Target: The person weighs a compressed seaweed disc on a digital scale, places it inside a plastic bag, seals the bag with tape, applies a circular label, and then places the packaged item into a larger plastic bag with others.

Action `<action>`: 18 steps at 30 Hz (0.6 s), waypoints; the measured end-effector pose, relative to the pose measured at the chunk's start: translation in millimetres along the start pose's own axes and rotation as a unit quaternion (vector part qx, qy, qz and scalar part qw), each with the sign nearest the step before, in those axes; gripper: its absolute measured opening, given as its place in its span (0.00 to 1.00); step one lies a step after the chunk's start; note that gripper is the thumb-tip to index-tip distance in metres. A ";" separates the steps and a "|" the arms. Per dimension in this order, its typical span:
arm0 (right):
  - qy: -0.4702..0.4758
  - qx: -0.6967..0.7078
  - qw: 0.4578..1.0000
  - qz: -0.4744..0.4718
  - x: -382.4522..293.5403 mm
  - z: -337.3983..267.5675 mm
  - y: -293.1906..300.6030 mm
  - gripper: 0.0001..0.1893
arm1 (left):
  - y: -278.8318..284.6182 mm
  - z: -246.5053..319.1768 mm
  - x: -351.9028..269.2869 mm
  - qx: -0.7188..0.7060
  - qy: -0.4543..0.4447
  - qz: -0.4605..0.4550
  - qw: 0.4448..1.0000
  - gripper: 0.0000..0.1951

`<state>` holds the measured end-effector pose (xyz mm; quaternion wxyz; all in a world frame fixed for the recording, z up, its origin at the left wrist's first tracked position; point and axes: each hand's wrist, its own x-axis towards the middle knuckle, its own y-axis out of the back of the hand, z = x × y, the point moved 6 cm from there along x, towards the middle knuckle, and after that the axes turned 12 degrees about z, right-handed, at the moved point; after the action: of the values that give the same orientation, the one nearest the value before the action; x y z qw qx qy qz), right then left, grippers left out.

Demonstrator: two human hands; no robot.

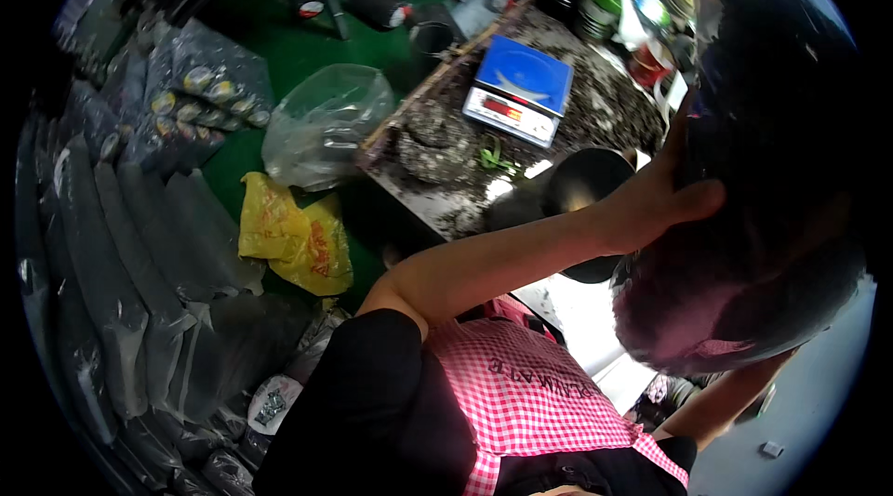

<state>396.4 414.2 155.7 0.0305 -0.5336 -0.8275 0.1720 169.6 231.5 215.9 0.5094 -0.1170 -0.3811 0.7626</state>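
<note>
A large, dark, glossy bundle in plastic film [767, 182] fills the right side and hides much behind it. My left hand [670, 196] grips its near side, thumb towards me, other fingers partly hidden. Below the bundle my right forearm shows, but the right hand is hidden behind it. Under my left forearm lies a round black object [589, 179]. Beyond it a digital scale with a blue platform [524, 74] and a lit red display rests on a worktable [446, 206] strewn with dark bits. A green strip [495, 158] lies near the scale.
Left of the table, a clear plastic bag [328, 126] and a yellow plastic bag [296, 234] lie over the green floor [279, 29]. Dark plastic-wrapped packs [104, 273] crowd the left side. Black cylindrical containers [377, 6] stand and lie beyond. A red cup-like container [649, 64] is at the table's far end.
</note>
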 end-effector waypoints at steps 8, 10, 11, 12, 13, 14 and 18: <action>-0.101 0.019 0.962 -0.251 30.7 -3.0 -236.8 0.34 | 125.6 255.9 -72.4 -0.174 -0.079 0.071 0.979 0.43; -0.138 -0.038 0.926 -0.350 8.2 24.5 -299.5 0.34 | 167.0 286.9 -103.0 -0.218 -0.106 0.132 0.961 0.43; -0.079 -0.133 0.917 -0.367 -18.0 46.8 -344.6 0.45 | 189.1 297.1 -124.8 -0.218 -0.121 0.174 0.953 0.43; -0.018 -0.228 0.898 -0.375 -44.0 68.4 -385.1 0.55 | 212.6 301.4 -144.0 -0.217 -0.134 0.216 0.942 0.44; -0.117 -0.143 0.894 -0.409 -106.5 84.8 -462.2 0.55 | 237.2 305.8 -166.6 -0.208 -0.149 0.264 0.930 0.44; -0.123 -0.133 0.888 -0.423 -121.8 105.8 -489.4 0.53 | 255.5 310.5 -184.0 -0.209 -0.162 0.292 0.919 0.44; -0.175 -0.051 0.891 -0.417 -167.9 141.3 -600.6 0.43 | 307.5 339.7 -251.6 -0.211 -0.205 0.400 0.868 0.45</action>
<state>-88.8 5.5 235.9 -0.0735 -0.1019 -0.9733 0.1919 -120.2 -202.0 179.5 0.0350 -0.2052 -0.5491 0.8094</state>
